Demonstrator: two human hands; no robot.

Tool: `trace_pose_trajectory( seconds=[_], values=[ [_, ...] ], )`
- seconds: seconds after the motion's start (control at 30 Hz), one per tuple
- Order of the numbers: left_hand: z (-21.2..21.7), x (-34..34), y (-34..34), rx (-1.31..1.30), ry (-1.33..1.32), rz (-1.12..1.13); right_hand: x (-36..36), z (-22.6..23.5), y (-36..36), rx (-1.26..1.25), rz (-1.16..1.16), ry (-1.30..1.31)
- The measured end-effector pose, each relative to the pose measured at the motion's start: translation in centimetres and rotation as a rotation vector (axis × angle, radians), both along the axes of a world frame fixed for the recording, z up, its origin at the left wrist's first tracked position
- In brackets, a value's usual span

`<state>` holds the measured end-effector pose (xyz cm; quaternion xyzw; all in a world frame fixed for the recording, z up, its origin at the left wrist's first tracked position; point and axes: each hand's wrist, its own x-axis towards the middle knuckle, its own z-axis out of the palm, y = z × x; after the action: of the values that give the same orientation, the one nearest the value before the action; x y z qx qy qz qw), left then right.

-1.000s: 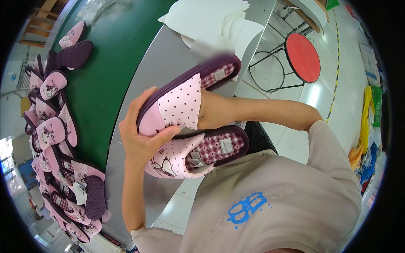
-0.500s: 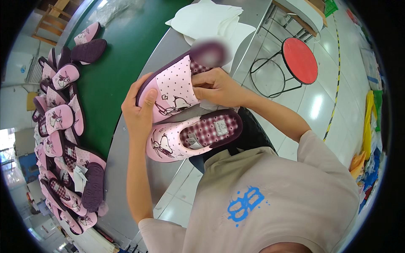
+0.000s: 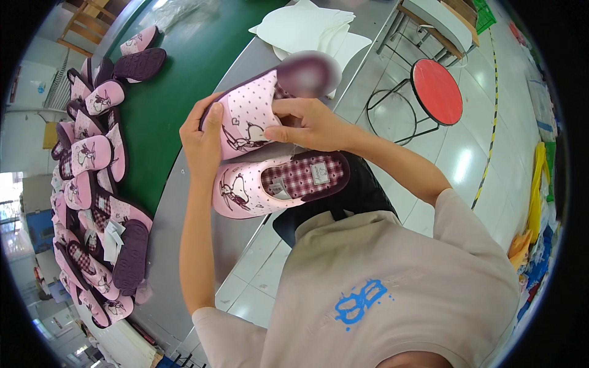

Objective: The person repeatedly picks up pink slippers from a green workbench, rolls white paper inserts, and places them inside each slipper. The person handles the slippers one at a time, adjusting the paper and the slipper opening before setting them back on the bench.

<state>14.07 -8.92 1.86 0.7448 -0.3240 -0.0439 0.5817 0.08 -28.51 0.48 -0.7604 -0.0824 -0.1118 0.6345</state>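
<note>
A pink dotted slipper (image 3: 248, 113) with a cartoon print and a dark heel is held tilted between my hands. My left hand (image 3: 202, 132) is closed round its toe end, with the thumb on top. My right hand (image 3: 313, 126) is closed at the slipper's opening, fingers at the inner edge and thumb on the printed upper; its fingertips are partly hidden. Just below, at the table's edge, lies the matching slipper (image 3: 236, 190), its checked lining and a pale tag showing. A blur covers the held slipper's heel end.
A long heap of similar slippers (image 3: 92, 153) runs down the left side of the green-topped table (image 3: 162, 104). White flat sheets (image 3: 300, 27) are stacked at the grey table edge beyond my hands. To the right stands a red round stool (image 3: 437, 92) on the tiled floor.
My right thumb has come to the outside of the held slipper's upper, while my left hand keeps its grip on the toe. The view has shifted slightly.
</note>
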Motion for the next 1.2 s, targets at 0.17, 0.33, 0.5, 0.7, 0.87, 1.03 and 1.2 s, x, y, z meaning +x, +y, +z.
trace_pose_trajectory(
  seconds=[0.17,0.33,0.5,0.7,0.87,1.03,1.2],
  values=[
    [0.2,-0.6,-0.2,0.031,-0.108,0.048,1.4,-0.1,-0.4,-0.094,0.118,0.078],
    [-0.7,0.3,0.4,-0.030,0.017,-0.048,2.0,-1.1,1.8,0.224,0.123,-0.056],
    [-0.3,1.0,0.1,0.049,0.023,-0.026,1.1,-0.8,0.3,-0.250,0.017,0.127],
    [-1.0,2.7,-0.7,0.103,0.105,0.005,0.4,-0.5,-0.9,-0.635,0.048,-0.392],
    [0.6,3.8,-1.9,0.268,-0.131,0.079,0.4,0.2,-0.7,-0.752,-0.031,-0.280],
    [7.4,-4.1,2.6,0.237,-0.197,0.098,1.8,0.9,0.8,-0.690,-0.427,-0.160],
    [3.9,-14.0,5.4,0.808,-0.419,0.122,0.7,2.6,1.5,-0.914,-0.339,-0.007]
  ],
)
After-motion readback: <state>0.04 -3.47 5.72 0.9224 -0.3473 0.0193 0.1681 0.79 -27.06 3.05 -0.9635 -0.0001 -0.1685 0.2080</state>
